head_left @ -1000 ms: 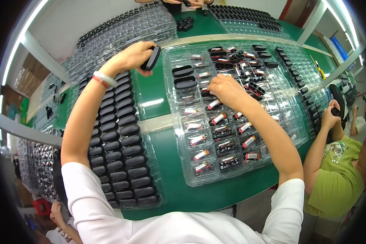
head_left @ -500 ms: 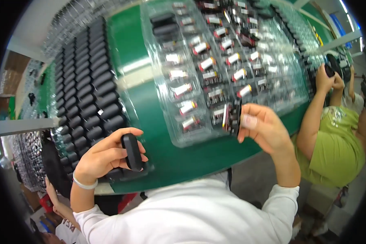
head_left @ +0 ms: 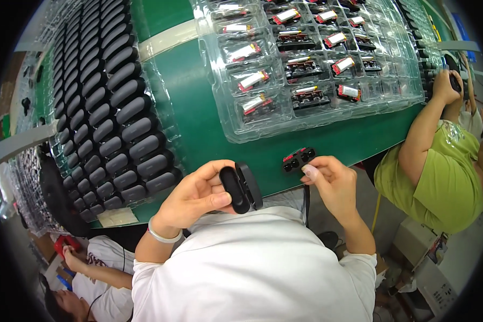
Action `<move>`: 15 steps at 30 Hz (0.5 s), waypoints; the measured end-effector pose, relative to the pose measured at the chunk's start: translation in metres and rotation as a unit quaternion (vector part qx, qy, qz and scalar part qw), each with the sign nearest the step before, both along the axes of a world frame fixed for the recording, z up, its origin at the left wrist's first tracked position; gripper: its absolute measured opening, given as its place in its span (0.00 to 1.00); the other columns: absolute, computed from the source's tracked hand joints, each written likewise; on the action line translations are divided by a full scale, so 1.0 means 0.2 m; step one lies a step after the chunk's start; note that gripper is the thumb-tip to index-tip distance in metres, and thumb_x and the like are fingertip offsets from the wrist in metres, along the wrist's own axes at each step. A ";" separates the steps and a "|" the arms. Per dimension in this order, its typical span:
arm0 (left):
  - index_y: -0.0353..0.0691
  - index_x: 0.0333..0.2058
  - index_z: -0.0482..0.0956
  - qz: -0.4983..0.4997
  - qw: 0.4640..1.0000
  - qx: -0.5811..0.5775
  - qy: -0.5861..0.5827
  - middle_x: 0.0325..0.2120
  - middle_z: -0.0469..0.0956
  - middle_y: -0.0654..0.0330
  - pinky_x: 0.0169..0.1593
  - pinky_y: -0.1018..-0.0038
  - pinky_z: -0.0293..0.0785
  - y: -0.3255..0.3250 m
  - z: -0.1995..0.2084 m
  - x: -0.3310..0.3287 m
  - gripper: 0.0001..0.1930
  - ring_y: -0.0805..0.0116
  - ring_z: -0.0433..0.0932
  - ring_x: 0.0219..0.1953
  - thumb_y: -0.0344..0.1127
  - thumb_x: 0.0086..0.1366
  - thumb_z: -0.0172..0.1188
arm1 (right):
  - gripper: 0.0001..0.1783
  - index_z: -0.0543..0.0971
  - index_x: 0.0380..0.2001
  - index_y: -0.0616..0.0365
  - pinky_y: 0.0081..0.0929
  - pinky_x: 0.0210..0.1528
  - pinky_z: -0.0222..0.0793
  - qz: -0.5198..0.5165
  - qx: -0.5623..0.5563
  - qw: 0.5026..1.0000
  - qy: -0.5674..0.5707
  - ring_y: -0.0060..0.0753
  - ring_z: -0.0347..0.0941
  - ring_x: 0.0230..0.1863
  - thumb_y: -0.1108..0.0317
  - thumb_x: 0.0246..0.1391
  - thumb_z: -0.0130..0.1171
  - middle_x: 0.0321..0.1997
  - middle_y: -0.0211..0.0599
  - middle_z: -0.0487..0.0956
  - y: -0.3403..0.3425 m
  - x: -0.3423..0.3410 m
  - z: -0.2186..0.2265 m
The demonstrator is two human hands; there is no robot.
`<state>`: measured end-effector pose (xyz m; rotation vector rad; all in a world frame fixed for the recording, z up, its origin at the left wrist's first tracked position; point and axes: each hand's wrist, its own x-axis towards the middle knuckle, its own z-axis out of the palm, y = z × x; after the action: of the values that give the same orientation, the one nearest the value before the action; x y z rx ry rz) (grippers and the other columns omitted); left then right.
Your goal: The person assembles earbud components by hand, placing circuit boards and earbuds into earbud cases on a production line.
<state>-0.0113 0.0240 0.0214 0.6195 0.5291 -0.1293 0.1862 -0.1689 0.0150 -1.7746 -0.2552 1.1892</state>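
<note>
My left hand [head_left: 190, 198] grips a small black oval case [head_left: 234, 189], its lid [head_left: 249, 185] swung open and its hollow facing up. Between the thumb and fingers of my right hand [head_left: 334, 188] is a black insert [head_left: 299, 160] with round holes and a strip of red along one edge. The two pieces are apart, the insert to the right of the case. Both hands are over the near edge of the green table, in front of my white shirt.
A clear compartment tray [head_left: 263, 131] holds several inserts and small white-and-red parts. To the left, rows of closed black cases [head_left: 137, 131] fill another tray. A person in green [head_left: 429, 177] works at the right; another in white [head_left: 104, 263] is at the lower left.
My right hand has drawn the insert away from the clear tray toward my body. The case in my left hand has gone from closed to open and moved right.
</note>
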 end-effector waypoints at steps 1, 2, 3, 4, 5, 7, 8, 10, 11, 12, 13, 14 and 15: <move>0.36 0.54 0.60 0.015 1.000 0.000 0.001 0.44 0.72 0.57 0.44 0.71 0.77 -0.01 0.00 0.00 0.23 0.69 0.74 0.45 0.27 0.62 0.55 | 0.06 0.75 0.33 0.65 0.25 0.33 0.75 0.067 0.054 0.965 -0.246 0.30 0.76 0.28 0.75 0.51 0.58 0.37 0.43 0.77 -0.02 0.00 -0.01; 0.36 0.54 0.60 0.019 1.000 0.001 0.002 0.44 0.72 0.57 0.44 0.71 0.77 -0.01 -0.01 0.00 0.23 0.69 0.74 0.45 0.27 0.62 0.55 | 0.09 0.75 0.34 0.65 0.26 0.31 0.73 0.128 0.106 0.864 -0.475 0.32 0.74 0.28 0.76 0.48 0.60 0.36 0.42 0.76 -0.04 0.01 -0.03; 0.36 0.54 0.60 0.030 0.999 0.011 -0.006 0.44 0.72 0.57 0.44 0.71 0.77 -0.02 -0.02 -0.01 0.22 0.69 0.74 0.45 0.27 0.62 0.55 | 0.12 0.76 0.33 0.60 0.29 0.32 0.70 0.181 0.149 0.764 -0.602 0.34 0.73 0.32 0.79 0.42 0.62 0.38 0.40 0.75 -0.04 0.06 -0.04; 0.36 0.54 0.61 0.041 0.999 0.021 -0.013 0.44 0.72 0.57 0.44 0.71 0.77 -0.02 -0.03 -0.01 0.22 0.69 0.74 0.45 0.27 0.61 0.55 | 0.12 0.76 0.33 0.60 0.29 0.32 0.70 0.184 0.153 0.764 -0.599 0.34 0.73 0.32 0.79 0.42 0.62 0.38 0.40 0.75 -0.03 0.08 -0.03; 0.36 0.53 0.61 0.045 0.998 0.029 -0.027 0.43 0.72 0.58 0.45 0.71 0.77 -0.03 -0.04 -0.02 0.22 0.69 0.74 0.45 0.27 0.61 0.55 | 0.13 0.76 0.34 0.59 0.30 0.35 0.70 0.272 0.154 0.704 -0.637 0.33 0.72 0.34 0.78 0.41 0.61 0.39 0.39 0.75 -0.02 0.11 0.02; 0.36 0.53 0.61 0.051 0.998 0.036 -0.024 0.43 0.72 0.58 0.45 0.72 0.77 -0.04 -0.03 0.00 0.22 0.69 0.74 0.45 0.27 0.61 0.55 | 0.16 0.77 0.37 0.55 0.31 0.39 0.67 0.380 0.150 0.599 -0.689 0.30 0.70 0.39 0.75 0.40 0.60 0.42 0.36 0.73 0.02 0.12 0.02; 0.36 0.53 0.60 0.051 0.998 0.042 -0.023 0.43 0.72 0.58 0.45 0.72 0.77 -0.04 -0.03 0.01 0.22 0.69 0.74 0.44 0.28 0.62 0.55 | 0.16 0.77 0.37 0.55 0.31 0.39 0.67 0.380 0.153 0.599 -0.688 0.30 0.70 0.39 0.75 0.40 0.60 0.42 0.36 0.73 0.02 0.12 0.00; 0.36 0.53 0.58 0.045 0.997 0.057 -0.014 0.44 0.70 0.58 0.45 0.71 0.77 -0.05 -0.03 0.02 0.22 0.70 0.73 0.45 0.28 0.62 0.54 | 0.19 0.76 0.40 0.58 0.32 0.38 0.67 0.395 0.186 0.580 -0.688 0.34 0.70 0.37 0.79 0.40 0.58 0.45 0.40 0.71 0.04 0.14 -0.05; 0.36 0.53 0.57 0.045 0.998 0.046 -0.012 0.44 0.69 0.58 0.46 0.70 0.78 -0.06 -0.02 0.03 0.22 0.70 0.73 0.45 0.28 0.63 0.53 | 0.19 0.76 0.40 0.58 0.32 0.38 0.67 0.395 0.193 0.579 -0.687 0.34 0.70 0.37 0.79 0.40 0.58 0.45 0.40 0.71 0.04 0.15 -0.05; 0.36 0.54 0.57 0.045 0.998 0.035 -0.010 0.45 0.68 0.58 0.46 0.69 0.78 -0.06 -0.02 0.05 0.22 0.70 0.72 0.46 0.28 0.63 0.52 | 0.18 0.76 0.40 0.59 0.32 0.37 0.67 0.413 0.193 0.576 -0.679 0.36 0.71 0.37 0.79 0.40 0.57 0.44 0.41 0.72 0.04 0.16 -0.06; 0.37 0.54 0.55 0.037 0.998 0.042 -0.004 0.44 0.68 0.57 0.45 0.69 0.79 -0.05 0.00 0.07 0.21 0.70 0.72 0.46 0.27 0.64 0.51 | 0.18 0.76 0.40 0.60 0.32 0.36 0.68 0.430 0.195 0.572 -0.671 0.37 0.71 0.37 0.78 0.40 0.57 0.44 0.42 0.72 0.04 0.17 -0.06; 0.37 0.54 0.55 0.043 0.998 0.048 -0.001 0.44 0.68 0.57 0.45 0.69 0.79 -0.06 0.01 0.08 0.21 0.70 0.72 0.46 0.27 0.64 0.51 | 0.18 0.76 0.40 0.60 0.32 0.36 0.68 0.429 0.203 0.570 -0.671 0.37 0.71 0.37 0.78 0.40 0.57 0.44 0.42 0.72 0.03 0.15 -0.06; 0.37 0.53 0.55 0.045 0.997 0.058 -0.007 0.44 0.68 0.57 0.43 0.70 0.80 -0.06 0.01 0.09 0.21 0.69 0.72 0.46 0.27 0.64 0.51 | 0.14 0.76 0.36 0.60 0.30 0.31 0.68 0.364 0.220 0.612 -0.666 0.35 0.70 0.32 0.75 0.40 0.58 0.40 0.42 0.72 0.01 0.12 -0.05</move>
<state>0.0065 0.0127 0.0242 0.7086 0.5538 -0.0087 0.2110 -0.1677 0.0060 -1.7454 -2.0965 -0.1006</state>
